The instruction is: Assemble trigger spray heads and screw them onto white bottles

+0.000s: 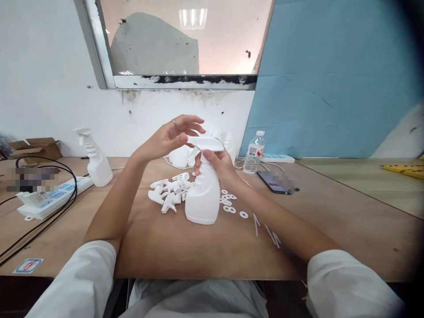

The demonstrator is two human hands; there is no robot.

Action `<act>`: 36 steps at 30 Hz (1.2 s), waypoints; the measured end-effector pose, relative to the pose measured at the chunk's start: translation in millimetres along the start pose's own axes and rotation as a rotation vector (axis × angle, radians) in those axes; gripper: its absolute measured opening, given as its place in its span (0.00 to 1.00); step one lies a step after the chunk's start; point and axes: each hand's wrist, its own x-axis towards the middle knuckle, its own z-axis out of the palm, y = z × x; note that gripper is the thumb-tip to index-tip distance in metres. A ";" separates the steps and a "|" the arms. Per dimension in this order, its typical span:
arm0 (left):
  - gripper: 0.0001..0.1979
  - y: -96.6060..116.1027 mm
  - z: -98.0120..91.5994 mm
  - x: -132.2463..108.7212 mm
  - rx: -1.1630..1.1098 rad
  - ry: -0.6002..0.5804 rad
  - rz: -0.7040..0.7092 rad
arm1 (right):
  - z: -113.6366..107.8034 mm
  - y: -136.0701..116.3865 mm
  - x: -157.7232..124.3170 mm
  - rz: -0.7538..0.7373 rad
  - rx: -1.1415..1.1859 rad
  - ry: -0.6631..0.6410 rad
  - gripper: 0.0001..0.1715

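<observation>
A white spray bottle point(202, 198) stands upright in front of me with its trigger head point(208, 143) on top. My right hand point(225, 168) is closed around the bottle's neck, just under the head. My left hand point(177, 134) hovers by the nozzle end with its fingers stretched and apart; whether its thumb touches the nozzle I cannot tell. Left of the bottle lies a pile of loose white trigger heads point(170, 192). On its right, several white washers point(228, 203) and thin white tubes point(271, 234) are scattered on the tabletop.
Another spray bottle point(99, 165) with a head stands at left, beside a power strip point(56, 198) with black cables. More white bottles point(180, 158) are partly hidden behind my hands. A water bottle point(254, 152), a phone point(274, 182) and a second power strip point(276, 158) are at right.
</observation>
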 end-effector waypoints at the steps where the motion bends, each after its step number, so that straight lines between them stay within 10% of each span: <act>1: 0.29 5.5 4.4 0.2 0.043 0.041 -0.008 | 0.5 0.2 0.1 0.017 0.003 -0.010 0.23; 14: 0.18 12.8 23.8 0.8 0.145 0.097 -0.107 | -8.8 11.5 -4.2 0.051 0.169 -0.245 0.22; 36: 0.13 11.2 21.1 0.8 0.117 0.105 -0.108 | -3.5 10.7 -5.5 0.026 0.104 -0.206 0.20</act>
